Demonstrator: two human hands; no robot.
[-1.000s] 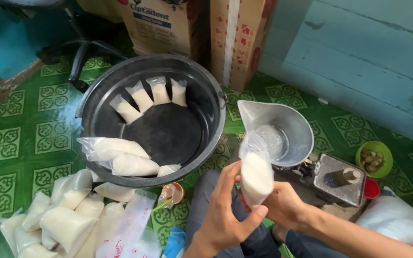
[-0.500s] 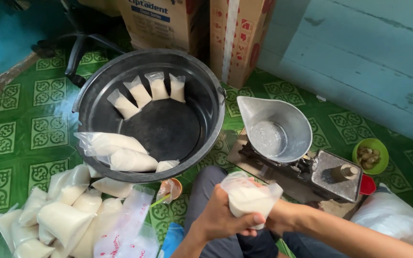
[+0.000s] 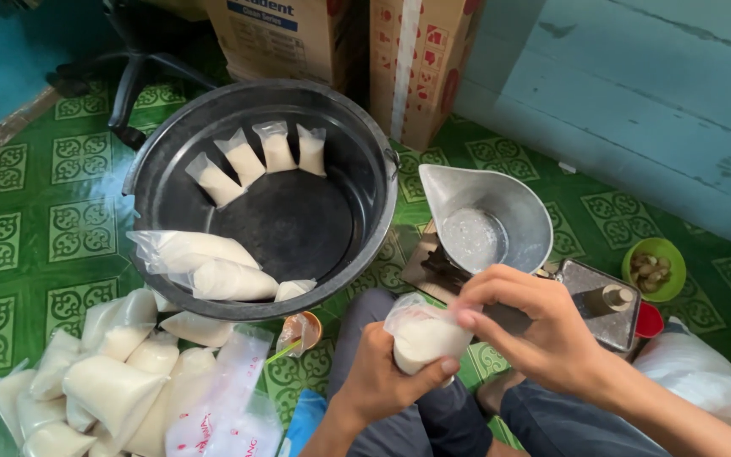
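Observation:
My left hand (image 3: 378, 377) grips a small clear plastic bag of white grain (image 3: 420, 338) from below, just above my knees. My right hand (image 3: 535, 326) pinches the bag's open top at its right side. In front of me a large black basin (image 3: 171, 148) holds several filled bags leaning along its far wall and more draped over its near left rim. A metal scoop pan (image 3: 513, 207) rests on a small scale (image 3: 611, 309) to my right.
A pile of filled bags (image 3: 103, 372) and empty plastic bags (image 3: 230, 406) lies on the green patterned floor at my left. A small green bowl (image 3: 655, 267) sits at the right. Cardboard boxes (image 3: 416, 59) and a chair base (image 3: 120, 85) stand behind the basin.
The bag has come down from beside the scoop pan to above my knees. My right hand has moved onto the bag's top.

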